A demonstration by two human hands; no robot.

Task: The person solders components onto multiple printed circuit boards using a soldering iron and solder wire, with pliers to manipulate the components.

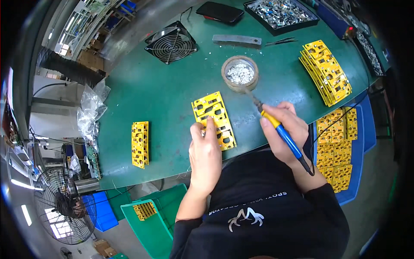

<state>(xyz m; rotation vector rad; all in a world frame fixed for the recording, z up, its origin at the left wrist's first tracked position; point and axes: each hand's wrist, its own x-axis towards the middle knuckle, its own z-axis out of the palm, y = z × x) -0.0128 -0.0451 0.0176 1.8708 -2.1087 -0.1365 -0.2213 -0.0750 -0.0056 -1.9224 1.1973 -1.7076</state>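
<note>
My right hand (284, 129) is closed round a blue and yellow soldering iron (282, 131). The iron's tip points up and left, at the near rim of a round tan container (225, 71) holding silvery bits. My left hand (206, 153) is at the left side of a yellow circuit board panel (224, 125) lying on the green table (168, 95). Its index finger lies on the panel and the other fingers are curled. Whether anything thin is pinched under those fingers is hidden.
Yellow panels are stacked at the right (330, 73) and left (140, 144). A small fan (171, 45), metal bar (237, 40), tweezers (282, 41) and black parts tray (271, 29) sit farther back. Blue (355, 172) and green (151, 233) bins stand below the table edge.
</note>
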